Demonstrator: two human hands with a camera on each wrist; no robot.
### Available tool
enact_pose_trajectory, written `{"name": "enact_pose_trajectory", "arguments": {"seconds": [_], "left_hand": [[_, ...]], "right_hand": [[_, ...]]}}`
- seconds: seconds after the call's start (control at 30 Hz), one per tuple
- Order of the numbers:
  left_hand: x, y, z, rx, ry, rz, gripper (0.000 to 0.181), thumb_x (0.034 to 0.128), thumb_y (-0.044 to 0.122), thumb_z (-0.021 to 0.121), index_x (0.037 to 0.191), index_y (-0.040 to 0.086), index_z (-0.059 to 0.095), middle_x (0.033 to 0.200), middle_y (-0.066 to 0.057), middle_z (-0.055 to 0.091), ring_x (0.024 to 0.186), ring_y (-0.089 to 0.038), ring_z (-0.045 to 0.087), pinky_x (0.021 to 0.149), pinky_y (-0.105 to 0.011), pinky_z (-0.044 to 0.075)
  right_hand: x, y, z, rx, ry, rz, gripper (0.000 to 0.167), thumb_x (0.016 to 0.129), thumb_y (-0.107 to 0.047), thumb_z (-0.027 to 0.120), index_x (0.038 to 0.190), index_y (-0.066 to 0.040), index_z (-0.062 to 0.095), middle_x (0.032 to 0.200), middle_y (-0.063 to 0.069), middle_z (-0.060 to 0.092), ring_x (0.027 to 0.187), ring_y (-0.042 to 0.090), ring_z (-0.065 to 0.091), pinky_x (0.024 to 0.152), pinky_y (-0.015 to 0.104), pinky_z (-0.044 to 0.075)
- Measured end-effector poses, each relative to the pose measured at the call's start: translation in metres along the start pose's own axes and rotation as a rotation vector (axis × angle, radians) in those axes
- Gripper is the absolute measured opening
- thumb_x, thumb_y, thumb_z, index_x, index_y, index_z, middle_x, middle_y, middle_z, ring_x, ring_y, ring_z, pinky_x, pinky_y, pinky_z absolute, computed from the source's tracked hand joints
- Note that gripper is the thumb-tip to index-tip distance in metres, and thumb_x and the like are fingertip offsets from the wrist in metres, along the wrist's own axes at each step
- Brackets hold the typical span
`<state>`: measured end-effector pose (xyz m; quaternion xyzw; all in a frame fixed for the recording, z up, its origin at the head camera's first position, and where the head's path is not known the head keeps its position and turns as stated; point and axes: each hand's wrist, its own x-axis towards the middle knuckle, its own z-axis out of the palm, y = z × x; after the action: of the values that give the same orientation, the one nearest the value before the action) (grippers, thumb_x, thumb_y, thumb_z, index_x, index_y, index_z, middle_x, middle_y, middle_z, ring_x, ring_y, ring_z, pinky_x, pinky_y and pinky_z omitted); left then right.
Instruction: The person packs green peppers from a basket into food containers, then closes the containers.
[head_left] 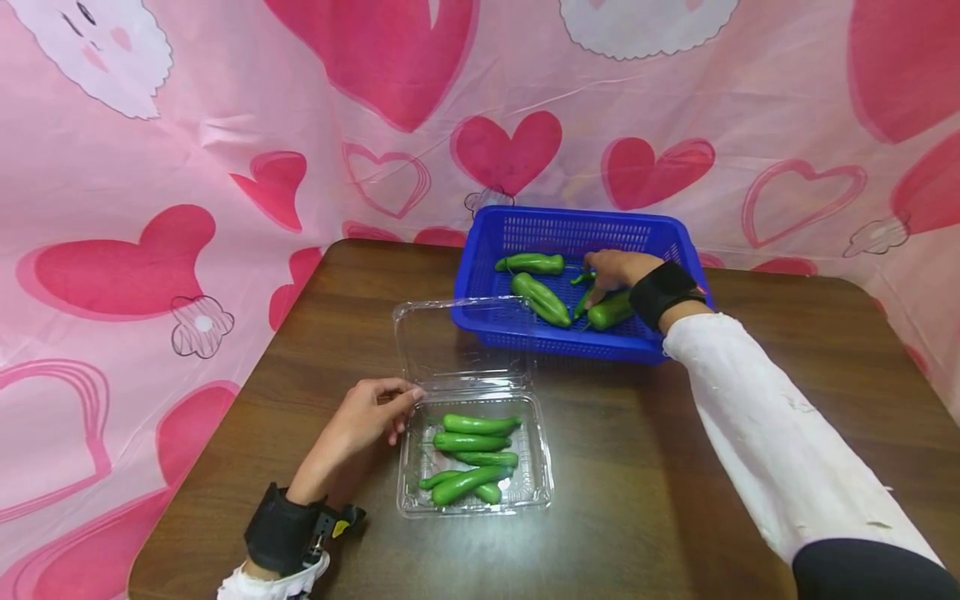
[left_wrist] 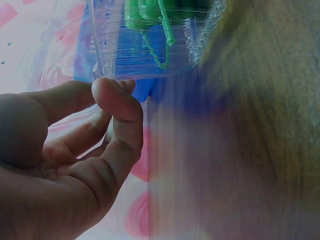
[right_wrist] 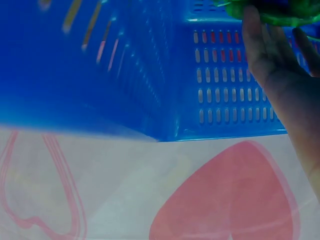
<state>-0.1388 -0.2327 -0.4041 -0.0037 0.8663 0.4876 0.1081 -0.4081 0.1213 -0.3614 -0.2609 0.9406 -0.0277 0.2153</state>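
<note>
Watching my left grip pinch the clear container, I fear a tug tipping it. My right grip is among green peppers in the blue basket, whether holding one I cannot tell; glossy skin could slip.

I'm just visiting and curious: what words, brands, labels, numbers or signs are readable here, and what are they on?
None can be read.
Clear plastic clamshell, blue basket, green peppers: no lettering visible.
Heart-print backdrop: only drawings visible, no words.
Black left wristband: small yellow mark, too small to read as text.
</note>
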Motion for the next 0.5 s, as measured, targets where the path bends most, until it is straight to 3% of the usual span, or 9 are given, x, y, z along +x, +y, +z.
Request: {"name": "enact_pose_trajectory", "arguments": {"seconds": [0.27, 0.5], "left_hand": [[-0.0002, 0.0009, 0.0001, -0.001, 0.001, 0.006, 0.025, 0.0991, 0.024, 0.062, 0.109, 0.003, 0.071, 0.063, -0.006, 0.056, 0.049, -0.019, 0.056, 0.048, -0.033, 0.05], [0.0002, -0.0005, 0.0004, 0.0, 0.001, -0.005, 0.025, 0.0991, 0.023, 0.062, 0.108, 0.003, 0.071, 0.062, -0.006, 0.056, 0.048, -0.019, 0.056, 0.048, -0.033, 0.05]], "right_hand": [[-0.0026, -0.0007, -0.0017, 0.069, -0.042, 0.033, 0.074, 0.082, -0.027, 0.081, 0.137, 0.006, 0.044, 0.138, 0.031, 0.05, 0.131, 0.044, 0.045, 0.113, 0.054, 0.034], [-0.0008, -0.0017, -0.0001, 0.051, -0.043, 0.051, 0.077, 0.079, -0.03, 0.083, 0.137, 0.005, 0.045, 0.136, 0.03, 0.051, 0.129, 0.042, 0.047, 0.112, 0.054, 0.036]]}}
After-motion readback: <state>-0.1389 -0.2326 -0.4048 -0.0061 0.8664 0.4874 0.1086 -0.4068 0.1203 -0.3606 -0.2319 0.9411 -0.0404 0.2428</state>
